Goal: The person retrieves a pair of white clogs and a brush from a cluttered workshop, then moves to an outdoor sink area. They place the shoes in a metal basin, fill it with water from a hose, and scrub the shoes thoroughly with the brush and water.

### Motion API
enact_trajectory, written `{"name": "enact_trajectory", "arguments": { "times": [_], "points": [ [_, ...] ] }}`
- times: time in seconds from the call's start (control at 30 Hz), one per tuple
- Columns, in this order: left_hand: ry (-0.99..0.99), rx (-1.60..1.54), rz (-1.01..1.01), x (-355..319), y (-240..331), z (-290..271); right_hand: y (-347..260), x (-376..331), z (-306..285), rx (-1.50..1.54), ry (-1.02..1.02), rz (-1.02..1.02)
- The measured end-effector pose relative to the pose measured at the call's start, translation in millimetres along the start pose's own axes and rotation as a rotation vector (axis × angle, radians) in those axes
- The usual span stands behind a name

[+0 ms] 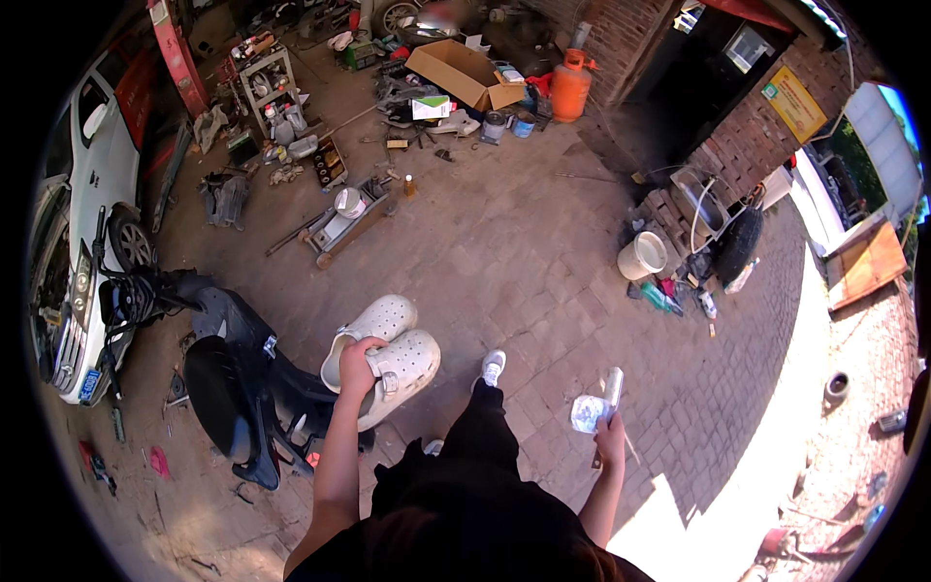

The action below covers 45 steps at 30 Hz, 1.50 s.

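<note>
A pair of cream clogs (405, 364) with holes in the uppers is gripped in my left hand (357, 367), whose fingers curl over the inner sides of the shoes. The clogs are held up beside the black scooter (225, 398). On the other side, my right hand (609, 439) is closed around a shiny, clear-looking plastic packet (589, 414) and a pale rod-shaped thing (615, 385). What kind of thing the rod is, I cannot make out. My white shoe (494, 367) is on the brick paving between my hands.
A white car (97, 204) stands at the left. Far back lie a cardboard box (464, 73), an orange gas cylinder (570, 89) and clutter. A low metal frame (339, 228) lies on the paving; a white bucket (642, 256) stands by the sink (700, 202) at right.
</note>
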<state>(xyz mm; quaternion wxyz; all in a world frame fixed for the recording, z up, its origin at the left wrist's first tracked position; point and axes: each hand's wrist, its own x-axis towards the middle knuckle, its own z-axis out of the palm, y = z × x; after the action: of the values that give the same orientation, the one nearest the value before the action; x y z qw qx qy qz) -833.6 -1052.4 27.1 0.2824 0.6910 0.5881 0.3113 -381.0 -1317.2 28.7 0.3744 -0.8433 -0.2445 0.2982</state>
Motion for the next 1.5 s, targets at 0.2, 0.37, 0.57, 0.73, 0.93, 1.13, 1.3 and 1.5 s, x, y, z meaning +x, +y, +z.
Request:
{"name": "enact_trajectory", "arguments": {
  "times": [0.2,0.37,0.57,0.73,0.93,1.13,1.3,1.5],
  "points": [
    [0.158,-0.017,-0.092,142.4,-13.2,60.7,-73.3,228.1,41.1,-0.107,-0.080,-0.181],
    [0.221,0.080,-0.178,252.8,19.7,64.7,-182.4,401.9,88.1,-0.187,-0.160,-0.471],
    [0.412,0.082,-0.359,361.8,39.2,67.7,-345.4,554.5,168.7,-0.197,-0.371,-0.369],
    [0.473,0.246,-0.428,471.5,-18.2,82.5,-443.3,669.2,245.6,-0.184,-0.364,-0.485],
    [0.503,0.212,-0.513,658.1,-10.5,74.0,-576.8,762.2,301.8,-0.223,-0.496,-0.268],
    [0.538,0.142,-0.477,802.5,-52.0,77.4,-683.0,873.3,389.2,-0.191,-0.551,-0.281],
    [0.596,0.251,-0.659,904.4,-65.5,69.1,-772.5,973.8,482.5,-0.271,-0.604,-0.354],
    [0.690,0.223,-0.705,1016.9,-68.3,43.2,-903.5,1068.5,602.3,-0.291,-0.725,-0.469]
  ]
}}
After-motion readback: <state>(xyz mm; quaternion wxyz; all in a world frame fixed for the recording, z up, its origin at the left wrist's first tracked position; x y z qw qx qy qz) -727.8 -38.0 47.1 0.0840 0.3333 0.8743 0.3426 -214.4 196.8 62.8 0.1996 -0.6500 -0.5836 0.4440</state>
